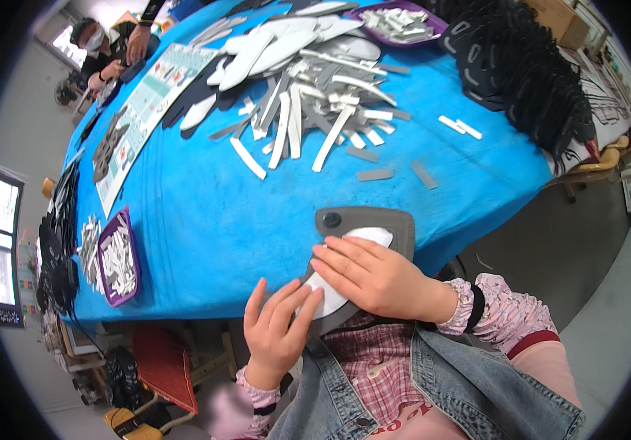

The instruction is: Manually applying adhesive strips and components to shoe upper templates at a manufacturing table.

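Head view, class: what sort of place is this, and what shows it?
Probably a hand-assembly workshop: a blue-covered table bears a heap of white and grey strips, a purple basket holds more strips, and black pieces are packed together on the right.

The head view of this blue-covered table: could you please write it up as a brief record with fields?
Left hand: open, fingers spread, fingertips at the white piece's edge
Right hand: laid flat over the smooth white curved piece
Beneath: flat grey shaped piece with a round black disc
Table: bright blue covering
Beyond the hands: loose pile of white and grey strips
Left side: purple plastic tray of small strips
Far left: masked co-worker
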`<state>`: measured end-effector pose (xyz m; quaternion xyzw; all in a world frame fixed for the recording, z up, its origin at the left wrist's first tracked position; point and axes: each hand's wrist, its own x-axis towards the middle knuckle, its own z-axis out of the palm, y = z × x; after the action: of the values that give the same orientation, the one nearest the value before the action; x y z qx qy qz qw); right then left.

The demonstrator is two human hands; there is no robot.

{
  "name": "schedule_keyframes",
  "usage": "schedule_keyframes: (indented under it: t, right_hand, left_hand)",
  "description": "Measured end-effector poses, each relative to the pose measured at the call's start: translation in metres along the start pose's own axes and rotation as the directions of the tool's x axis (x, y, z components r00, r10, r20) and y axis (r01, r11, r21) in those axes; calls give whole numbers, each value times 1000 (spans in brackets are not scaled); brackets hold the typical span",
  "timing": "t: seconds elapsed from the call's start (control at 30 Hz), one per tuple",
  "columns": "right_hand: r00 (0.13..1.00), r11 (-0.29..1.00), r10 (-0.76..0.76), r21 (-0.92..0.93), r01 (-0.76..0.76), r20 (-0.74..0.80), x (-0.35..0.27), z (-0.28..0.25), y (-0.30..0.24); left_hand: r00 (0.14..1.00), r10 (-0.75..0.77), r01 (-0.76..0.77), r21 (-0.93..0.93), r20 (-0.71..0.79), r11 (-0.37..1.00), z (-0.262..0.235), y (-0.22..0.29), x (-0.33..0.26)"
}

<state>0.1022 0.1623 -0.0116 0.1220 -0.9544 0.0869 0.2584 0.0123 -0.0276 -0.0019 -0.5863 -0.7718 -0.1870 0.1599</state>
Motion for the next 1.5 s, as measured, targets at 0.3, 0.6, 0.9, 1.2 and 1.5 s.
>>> schedule_keyframes:
  t: [0.3,0.6,0.9,1.2,1.5]
  right_hand:
    - [990,997,-18,78,29,-142,-1,-55,-9]
    - [986,988,61,-133,-82,-156,-34,-122,10]
    - [61,605,794,796,9,-605,-146,-198,147]
    - [-173,394,743,631,-668,-646,-213,-178,264]
    - [95,254,714,130,-958,-694,-222,-129,253]
  left_hand:
    - [977,33,-52,-85,-211,995,-48,25,24]
    - [923,136,-111,88,-360,990,-67,24,14]
    - [932,-110,67,-134,-346,989,-67,28,3]
    - [965,-91,72,-85,-245,994,-67,40,13]
    - [984,-78,63,-97,-161,993,-64,45,23]
